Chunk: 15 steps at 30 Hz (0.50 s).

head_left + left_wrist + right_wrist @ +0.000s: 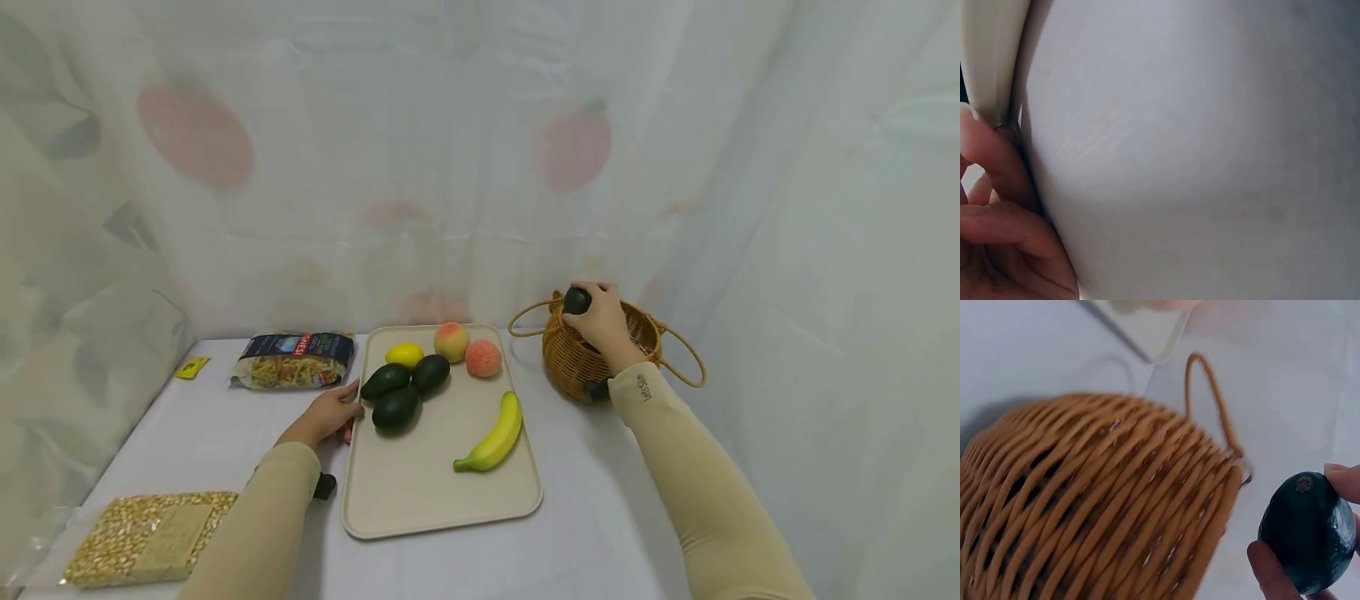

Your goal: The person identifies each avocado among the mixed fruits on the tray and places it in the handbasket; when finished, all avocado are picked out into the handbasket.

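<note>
My right hand (603, 325) pinches a dark green avocado (577, 301) between thumb and fingers, above the rim of a wicker basket (573, 367). In the right wrist view this avocado (1307, 534) is beside the basket's rim, with a brown stem scar showing. Dark green shows through the weave (1166, 487) lower in the basket. My left hand (328, 414) grips the left edge of a beige tray (420, 500); curled fingers (997, 162) meet its side in the left wrist view. On the tray lie three avocados (395, 408), a lemon (406, 355), two peaches (483, 358) and a banana (495, 437).
A noodle packet (294, 360) lies behind my left hand, with a small yellow packet (192, 367) farther left. A bag of yellow kernels (150, 537) is at the near left. The basket's looped handles (686, 358) stick out sideways. A pale curtain (450, 167) hangs behind the table.
</note>
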### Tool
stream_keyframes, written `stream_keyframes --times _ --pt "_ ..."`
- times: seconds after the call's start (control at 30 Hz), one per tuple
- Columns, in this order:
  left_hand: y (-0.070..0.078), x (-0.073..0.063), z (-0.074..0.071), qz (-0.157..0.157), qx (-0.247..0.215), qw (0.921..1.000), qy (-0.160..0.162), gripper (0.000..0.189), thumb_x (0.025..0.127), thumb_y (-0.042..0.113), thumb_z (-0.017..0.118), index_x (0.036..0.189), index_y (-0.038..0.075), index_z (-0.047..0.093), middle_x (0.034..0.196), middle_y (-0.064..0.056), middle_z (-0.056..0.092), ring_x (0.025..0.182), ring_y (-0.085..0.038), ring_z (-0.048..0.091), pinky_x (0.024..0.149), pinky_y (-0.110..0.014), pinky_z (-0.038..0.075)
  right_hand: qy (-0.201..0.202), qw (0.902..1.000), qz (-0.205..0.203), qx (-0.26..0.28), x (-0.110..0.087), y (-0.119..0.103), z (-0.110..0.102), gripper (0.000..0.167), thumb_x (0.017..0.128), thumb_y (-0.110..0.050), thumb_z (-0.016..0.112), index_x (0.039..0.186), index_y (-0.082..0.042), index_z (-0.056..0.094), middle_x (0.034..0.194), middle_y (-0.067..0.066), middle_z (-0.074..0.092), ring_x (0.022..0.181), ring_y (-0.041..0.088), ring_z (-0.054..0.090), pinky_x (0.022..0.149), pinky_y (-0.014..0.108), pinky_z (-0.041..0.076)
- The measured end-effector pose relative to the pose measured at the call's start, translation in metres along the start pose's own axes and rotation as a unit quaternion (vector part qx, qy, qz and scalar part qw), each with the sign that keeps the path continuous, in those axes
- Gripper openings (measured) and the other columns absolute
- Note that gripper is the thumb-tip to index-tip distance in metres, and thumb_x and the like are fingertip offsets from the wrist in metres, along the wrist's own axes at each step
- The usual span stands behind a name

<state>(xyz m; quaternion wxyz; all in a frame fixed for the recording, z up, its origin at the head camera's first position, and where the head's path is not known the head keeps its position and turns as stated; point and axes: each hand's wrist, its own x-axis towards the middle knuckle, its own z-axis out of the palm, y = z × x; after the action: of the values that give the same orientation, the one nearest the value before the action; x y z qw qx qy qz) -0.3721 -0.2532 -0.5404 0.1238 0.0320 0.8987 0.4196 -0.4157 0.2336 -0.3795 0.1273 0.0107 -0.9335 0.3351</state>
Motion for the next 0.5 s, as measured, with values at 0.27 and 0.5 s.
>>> stream_keyframes --times 0.27,0.5 --pt "0.002 -0.001 -0.001 -0.002 0.014 0.9999 0.005 0.078 0.097 0.020 0.059 0.164 0.000 0.023 0.055 -0.002 0.062 0.047 -0.013 0.057 0.057 -0.028 0.040 -0.009 0.9989 0.040 -0.023 0.010 0.022 -0.004 0.066 0.095 -0.020 0.078 0.155 -0.016 0.051 0.160 0.029 0.021 0.122 0.053 0.053 0.096 0.062 0.050" --pt "-0.003 -0.009 -0.004 0.009 0.026 0.9995 0.013 0.078 0.097 0.021 0.060 0.163 -0.002 0.025 0.056 -0.003 0.063 0.048 -0.015 0.061 0.070 -0.029 0.047 -0.034 0.9958 0.057 -0.063 0.016 0.036 0.003 0.066 0.097 -0.021 0.077 0.156 -0.014 0.049 0.158 0.034 0.022 0.122 0.055 0.053 0.095 0.060 0.050"
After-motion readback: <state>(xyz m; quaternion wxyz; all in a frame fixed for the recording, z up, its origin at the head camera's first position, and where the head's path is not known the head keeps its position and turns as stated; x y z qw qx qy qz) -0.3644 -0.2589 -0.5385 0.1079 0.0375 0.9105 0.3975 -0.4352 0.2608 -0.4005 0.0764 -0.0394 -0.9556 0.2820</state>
